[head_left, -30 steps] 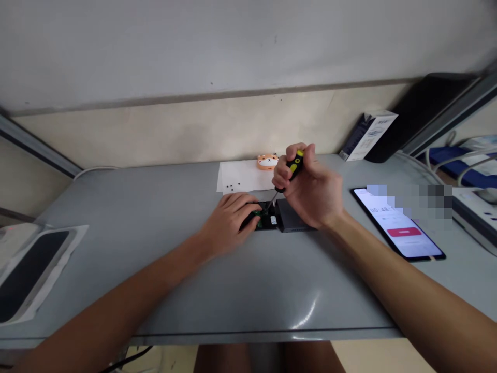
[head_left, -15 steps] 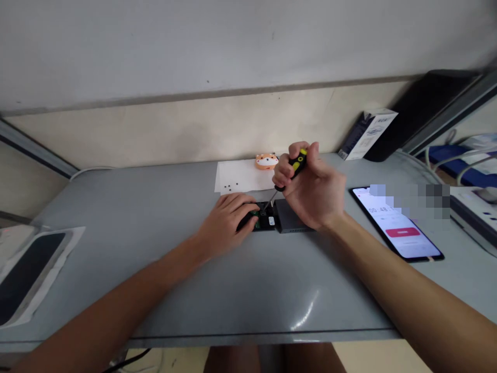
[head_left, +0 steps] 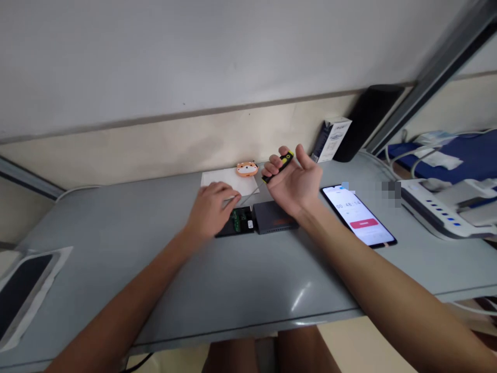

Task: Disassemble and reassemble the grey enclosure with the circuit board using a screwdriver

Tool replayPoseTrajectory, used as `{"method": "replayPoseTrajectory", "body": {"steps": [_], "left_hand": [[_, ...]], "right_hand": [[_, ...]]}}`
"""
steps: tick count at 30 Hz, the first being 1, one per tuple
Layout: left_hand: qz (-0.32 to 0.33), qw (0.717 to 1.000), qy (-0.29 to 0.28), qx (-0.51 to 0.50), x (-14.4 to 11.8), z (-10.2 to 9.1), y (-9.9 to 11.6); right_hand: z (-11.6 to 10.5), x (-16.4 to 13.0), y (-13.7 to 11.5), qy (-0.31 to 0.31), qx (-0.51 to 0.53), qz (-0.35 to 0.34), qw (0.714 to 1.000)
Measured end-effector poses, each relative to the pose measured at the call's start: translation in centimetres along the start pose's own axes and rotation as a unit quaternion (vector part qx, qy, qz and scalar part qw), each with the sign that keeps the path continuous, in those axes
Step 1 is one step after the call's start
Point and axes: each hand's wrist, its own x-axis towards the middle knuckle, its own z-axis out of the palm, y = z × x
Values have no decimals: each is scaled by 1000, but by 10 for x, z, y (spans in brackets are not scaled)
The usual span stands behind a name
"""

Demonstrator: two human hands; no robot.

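So on the bench [head_left: 155,269], the opened device [head_left: 238,221] sits about mid-way, with its cover [head_left: 274,224] touching it on the right. A sheet of paper [head_left: 217,178] lies just behind them, and a little figurine [head_left: 247,169] sits at the paper's back right corner, near the wall. A phone [head_left: 359,215] lies flat to the right of the cover. Behind the phone, a small box [head_left: 331,139] stands against the wall. Far right there's a power strip [head_left: 438,212]. Far left, at the near edge, lies a tablet-like thing [head_left: 23,285] on its wrapping.

An electronics workbench: grey table [head_left: 240,290], opened circuit board [head_left: 237,221], screwdriver [head_left: 277,166], phone [head_left: 359,215].
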Motion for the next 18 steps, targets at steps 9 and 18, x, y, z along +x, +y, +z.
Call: {"method": "replayPoseTrajectory", "body": {"steps": [9,18], "left_hand": [[-16,991,-116,71,56,20,-15],[-23,995,-98,27,22,1,-12]], "right_hand": [[-9,7,1,-17,-10,-35,999],[2,-2,-4,-12,-95,-43,994]]}}
